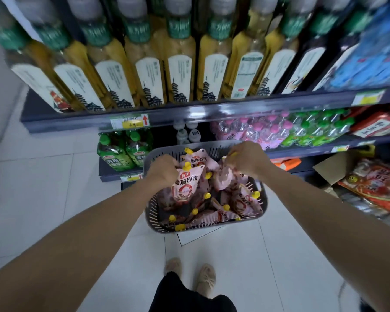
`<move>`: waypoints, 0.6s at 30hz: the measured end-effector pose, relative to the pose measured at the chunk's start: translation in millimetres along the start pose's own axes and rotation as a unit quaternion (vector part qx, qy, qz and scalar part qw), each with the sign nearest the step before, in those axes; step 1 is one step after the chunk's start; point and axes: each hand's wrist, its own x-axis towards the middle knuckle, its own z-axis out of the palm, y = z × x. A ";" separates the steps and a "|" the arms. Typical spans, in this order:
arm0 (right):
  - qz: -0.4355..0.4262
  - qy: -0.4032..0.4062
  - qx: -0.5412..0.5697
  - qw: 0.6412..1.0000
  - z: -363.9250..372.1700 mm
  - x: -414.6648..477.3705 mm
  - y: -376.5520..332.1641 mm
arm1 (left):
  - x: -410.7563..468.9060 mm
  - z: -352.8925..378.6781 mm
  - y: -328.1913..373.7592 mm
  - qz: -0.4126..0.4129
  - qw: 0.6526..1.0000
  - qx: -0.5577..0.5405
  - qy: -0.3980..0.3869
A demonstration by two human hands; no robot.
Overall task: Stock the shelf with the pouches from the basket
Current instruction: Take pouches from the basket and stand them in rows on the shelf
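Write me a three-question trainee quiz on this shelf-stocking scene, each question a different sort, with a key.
1. True or false: the left hand grips a pouch over the basket.
2. The pouch caps are: A red, B yellow, C green.
3. Fill in: the basket stands on the ___, in front of the shelf.
Key: 1 true; 2 B; 3 floor.
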 end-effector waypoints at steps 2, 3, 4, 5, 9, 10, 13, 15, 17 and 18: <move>0.003 -0.034 -0.005 0.999 -25.9 -14.9 -13.8 | -16.1 -25.4 14.4 0.023 1.000 0.006 0.011; -0.002 -0.037 -0.008 0.999 -37.6 -22.9 -20.8 | -25.1 -38.5 21.6 0.031 0.999 0.005 0.018; -0.011 -0.033 -0.014 0.999 -48.8 -31.2 -28.2 | -33.2 -51.6 28.2 0.039 0.999 0.001 0.028; -0.024 -0.023 -0.023 0.999 -59.3 -40.9 -36.0 | -41.5 -64.2 34.3 0.048 0.998 0.003 0.037; -0.051 0.011 -0.030 0.998 -96.5 -78.6 -64.6 | -74.4 -109.4 57.3 0.089 0.993 0.028 0.071; -0.054 0.016 -0.021 0.998 -105.3 -87.3 -71.0 | -83.6 -120.2 62.6 0.098 0.991 0.028 0.081; -0.061 0.048 0.046 0.996 -131.3 -113.3 -88.0 | -111.7 -150.7 78.2 0.113 0.987 0.028 0.114; -0.083 0.081 0.080 0.990 -147.7 -130.5 -101.6 | -130.2 -168.0 88.7 0.119 0.983 0.015 0.138; -0.118 0.105 0.051 0.986 -162.7 -147.2 -119.4 | -147.8 -184.6 98.7 0.129 0.978 0.002 0.162; -0.137 0.112 0.033 0.984 -170.3 -155.0 -128.6 | -156.3 -193.4 103.3 0.134 0.976 0.000 0.174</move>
